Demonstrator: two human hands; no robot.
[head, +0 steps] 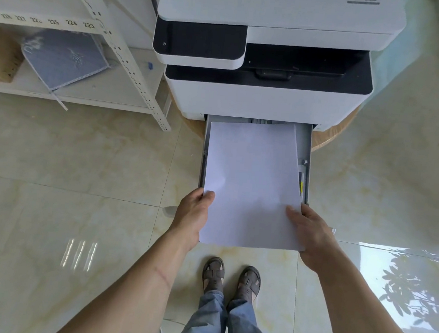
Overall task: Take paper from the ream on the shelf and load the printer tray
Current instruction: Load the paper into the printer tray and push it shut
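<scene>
Over the pulled-out grey plastic printer tray point(307, 147), left hand point(194, 214) and right hand point(311, 230) grip a white paper stack point(251, 185) by its near corners.

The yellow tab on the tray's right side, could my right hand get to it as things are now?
Probably not straight away. Your right hand is gripping the paper stack together with your left hand. The yellow tab itself lies uncovered just beyond the paper's right edge in the open tray, so once freed, the hand looks unobstructed.
</scene>
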